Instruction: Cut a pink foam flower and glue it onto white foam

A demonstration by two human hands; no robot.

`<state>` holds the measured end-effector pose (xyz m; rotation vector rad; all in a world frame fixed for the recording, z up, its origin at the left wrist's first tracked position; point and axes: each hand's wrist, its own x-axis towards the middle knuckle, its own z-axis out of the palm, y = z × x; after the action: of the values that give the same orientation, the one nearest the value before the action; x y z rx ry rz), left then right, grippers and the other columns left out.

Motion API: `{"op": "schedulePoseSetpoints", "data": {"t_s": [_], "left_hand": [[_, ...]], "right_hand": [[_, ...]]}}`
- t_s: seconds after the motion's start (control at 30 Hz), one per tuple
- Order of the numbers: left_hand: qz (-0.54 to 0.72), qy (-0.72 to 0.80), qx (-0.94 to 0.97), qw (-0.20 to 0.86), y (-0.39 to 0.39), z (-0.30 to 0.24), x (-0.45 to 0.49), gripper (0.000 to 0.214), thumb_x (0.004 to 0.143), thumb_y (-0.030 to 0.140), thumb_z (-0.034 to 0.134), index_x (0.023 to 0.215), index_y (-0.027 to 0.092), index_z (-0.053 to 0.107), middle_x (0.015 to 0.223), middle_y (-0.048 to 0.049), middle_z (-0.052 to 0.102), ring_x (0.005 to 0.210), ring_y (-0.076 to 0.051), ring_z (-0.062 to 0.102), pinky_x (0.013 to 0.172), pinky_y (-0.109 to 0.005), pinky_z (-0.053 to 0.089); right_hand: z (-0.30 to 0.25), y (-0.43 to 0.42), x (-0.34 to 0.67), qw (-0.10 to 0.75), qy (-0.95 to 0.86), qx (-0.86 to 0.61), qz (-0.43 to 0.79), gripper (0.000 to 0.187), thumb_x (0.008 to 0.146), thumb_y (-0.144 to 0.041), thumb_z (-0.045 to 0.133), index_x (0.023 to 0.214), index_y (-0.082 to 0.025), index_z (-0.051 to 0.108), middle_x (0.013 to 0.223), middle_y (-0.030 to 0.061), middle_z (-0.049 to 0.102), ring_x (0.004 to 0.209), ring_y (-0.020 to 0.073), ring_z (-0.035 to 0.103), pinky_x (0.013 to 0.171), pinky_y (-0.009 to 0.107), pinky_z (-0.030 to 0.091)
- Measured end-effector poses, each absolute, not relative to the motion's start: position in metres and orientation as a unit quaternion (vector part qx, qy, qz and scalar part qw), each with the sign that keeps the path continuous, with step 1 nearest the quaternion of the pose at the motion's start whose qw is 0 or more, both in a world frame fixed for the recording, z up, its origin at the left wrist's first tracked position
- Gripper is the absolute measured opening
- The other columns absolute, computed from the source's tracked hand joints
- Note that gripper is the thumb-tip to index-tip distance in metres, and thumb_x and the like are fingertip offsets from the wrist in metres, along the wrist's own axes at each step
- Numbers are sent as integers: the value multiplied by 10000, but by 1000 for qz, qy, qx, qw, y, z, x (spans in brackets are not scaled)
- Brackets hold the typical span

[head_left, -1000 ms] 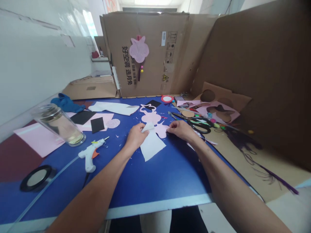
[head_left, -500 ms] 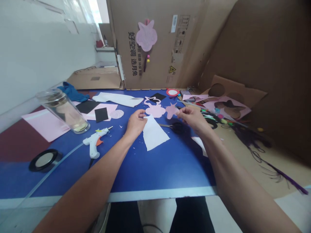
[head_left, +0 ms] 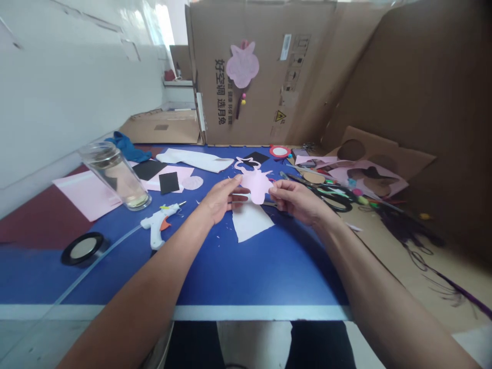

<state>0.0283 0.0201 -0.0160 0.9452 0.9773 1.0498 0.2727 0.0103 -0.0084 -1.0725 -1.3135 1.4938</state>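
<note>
Between the thumb and fingers of my right hand is the right edge of a pink paper cutout with rounded lobes, raised above the table. My left hand reaches to the cutout's left edge, its thumb and fingers apart; whether it touches the paper I cannot tell. Below the cutout lies a white paper piece, its top partly covered. Scissors under my right hand are mostly hidden. Just behind the cutout rests a thin pink paper outline, close to a black square.
A white glue gun, a tape roll and a tall glass stand at left. Black-handled scissors, craft bits and pink scraps crowd the right. Cardboard walls rise behind; a pink paper shape hangs there.
My right hand has brought the pink cutout left and nearer, in front of the other pink pieces. My left hand has let go of the white paper and opened beside the cutout. The view has shifted slightly.
</note>
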Motion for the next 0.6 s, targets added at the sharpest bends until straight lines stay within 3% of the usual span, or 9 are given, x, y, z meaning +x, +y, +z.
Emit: {"op": "schedulePoseSetpoints", "data": {"t_s": [0.13,0.33,0.4,0.47,0.53,0.6], "left_hand": [[455,418,404,674,18,-15,27,538,819,641,848,1086,200,695,1015,-111,754,802,-206,724,714,-325,586],[454,424,385,682,18,-12,28,601,897,767,672,1018,179,692,954,-116,740,752,-191,701,654,-301,588],[457,428,396,671,18,-12,29,487,895,647,759,1004,176,691,925,-99,738,731,-174,694,650,-288,589],[462,441,412,649,18,-14,31,303,869,410,848,980,176,690,884,-72,737,700,-148,686,642,-264,581],[468,460,418,628,18,-16,32,193,836,219,847,927,175,682,823,-46,731,655,-123,669,624,-243,568],[479,477,419,606,19,-18,33,155,831,151,815,858,173,664,766,-34,720,619,-109,652,606,-229,555]], "right_hand": [[-15,13,265,433,-520,-441,589,466,629,-498,988,748,-213,639,692,-35,623,527,85,414,511,261,278],[-20,14,262,442,-513,-456,577,463,627,-510,972,743,-217,634,692,-29,629,536,89,403,507,258,280],[-21,13,261,437,-515,-459,577,455,629,-510,966,743,-214,640,687,-30,626,540,90,403,509,255,289],[-21,12,259,430,-519,-460,577,437,642,-503,959,750,-210,653,679,-34,617,542,89,404,513,251,297],[-22,11,258,425,-525,-460,577,416,660,-492,952,766,-208,668,681,-39,615,541,87,407,514,249,297],[-22,11,258,421,-532,-458,575,401,674,-487,946,781,-208,678,689,-40,622,541,88,415,512,249,290]]}}
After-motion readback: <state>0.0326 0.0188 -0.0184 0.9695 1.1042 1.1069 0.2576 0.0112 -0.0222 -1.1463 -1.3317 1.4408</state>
